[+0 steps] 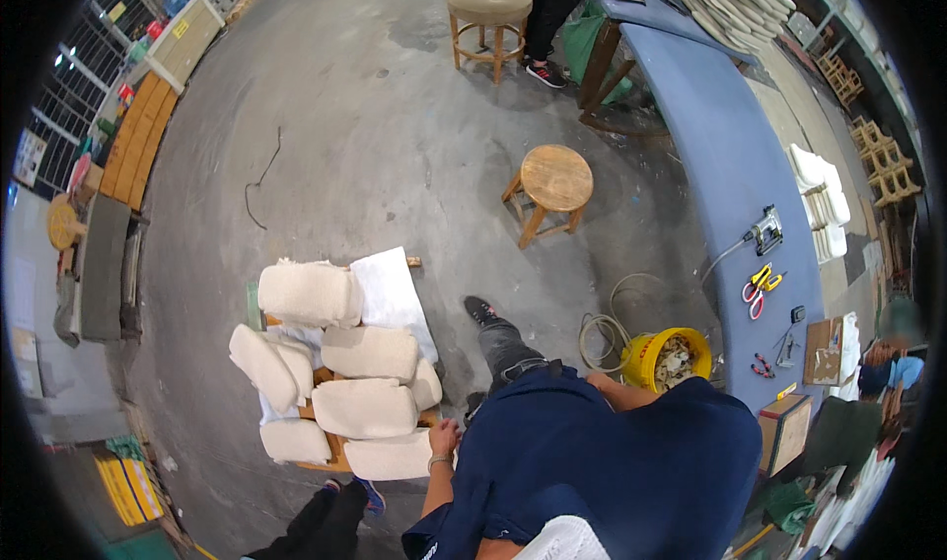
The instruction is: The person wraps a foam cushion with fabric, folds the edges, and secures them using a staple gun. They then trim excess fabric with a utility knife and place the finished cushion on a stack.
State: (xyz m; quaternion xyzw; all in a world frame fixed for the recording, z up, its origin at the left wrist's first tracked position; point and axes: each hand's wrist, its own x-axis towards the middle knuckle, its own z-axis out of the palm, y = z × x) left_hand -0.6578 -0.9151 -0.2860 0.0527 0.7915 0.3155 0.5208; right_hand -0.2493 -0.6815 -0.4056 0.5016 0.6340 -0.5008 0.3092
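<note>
My left hand [444, 439] is at the right end of a cream upholstered cushion [388, 457], its fingers curled at the cushion's edge. That cushion lies at the near side of a group of similar cushions. Another cream cushion [365, 409] lies just beyond it, and a thicker stack [309, 294] sits at the far end. Beneath them show a white cloth [393, 289] and some wood. My right hand [600, 381] is low beside my waist, close to a yellow bucket [646, 363] of scraps; its fingers are mostly hidden.
A round wooden stool [556, 178] stands ahead, with a padded stool [489, 3] farther off beside a person. Along the right runs a blue-topped table [705, 136] bearing scissors [760, 289] and a power tool [765, 230]. A hose [600, 335] coils beside the bucket. Another person's legs [321, 525] are at lower left.
</note>
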